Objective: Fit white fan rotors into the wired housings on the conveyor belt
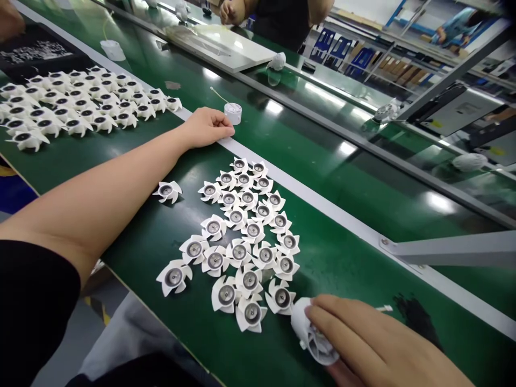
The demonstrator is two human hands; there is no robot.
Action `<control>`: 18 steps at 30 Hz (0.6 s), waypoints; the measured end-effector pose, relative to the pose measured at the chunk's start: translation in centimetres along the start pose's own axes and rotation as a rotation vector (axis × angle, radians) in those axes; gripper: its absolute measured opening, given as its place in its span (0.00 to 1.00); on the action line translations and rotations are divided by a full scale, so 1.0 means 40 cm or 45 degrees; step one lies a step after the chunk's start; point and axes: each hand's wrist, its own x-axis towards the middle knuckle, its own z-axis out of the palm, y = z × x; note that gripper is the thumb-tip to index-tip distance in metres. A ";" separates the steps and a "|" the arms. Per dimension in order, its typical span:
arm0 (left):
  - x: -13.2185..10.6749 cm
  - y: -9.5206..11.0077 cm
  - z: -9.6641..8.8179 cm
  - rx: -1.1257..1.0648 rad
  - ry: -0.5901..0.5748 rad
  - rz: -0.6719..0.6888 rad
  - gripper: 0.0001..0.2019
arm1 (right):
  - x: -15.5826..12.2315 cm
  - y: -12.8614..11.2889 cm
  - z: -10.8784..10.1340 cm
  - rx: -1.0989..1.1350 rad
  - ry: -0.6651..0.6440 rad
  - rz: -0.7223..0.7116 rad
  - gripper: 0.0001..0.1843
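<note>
My right hand [363,338] grips a white round fan housing [316,333] with an open spoked end, low at the right. A small white connector [385,308] shows beyond the fingers. My left hand [207,127] reaches to the rail, fingers curled together; whatever may be between them is hidden. Just beyond its fingertips a white round motor housing [233,113] with an upright wire stands on the green belt; I cannot tell whether they touch. Between my hands lie several white fan impellers [253,230] with round metal hubs facing up. One impeller [168,191] lies apart near my left forearm.
More impellers [60,113] cover the bench at left, beside a dark tray [36,48]. A metal rail [322,207] borders the belt [314,140], with a bracket [455,248] at right. Another housing [113,50] stands farther left. Across the belt are a white board [237,54] and a person [282,21].
</note>
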 end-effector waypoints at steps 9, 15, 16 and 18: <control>-0.008 0.014 0.000 0.038 0.009 -0.014 0.12 | -0.036 0.014 0.027 0.006 -0.225 0.104 0.23; -0.003 0.003 0.003 0.047 0.013 -0.006 0.15 | -0.038 -0.011 0.026 -0.014 -0.375 0.215 0.25; -0.002 0.000 0.002 0.046 0.012 0.004 0.16 | -0.038 -0.010 0.024 0.014 -0.398 0.235 0.25; -0.002 -0.004 -0.001 0.025 0.000 0.020 0.17 | -0.040 0.003 0.025 0.098 -0.442 0.232 0.25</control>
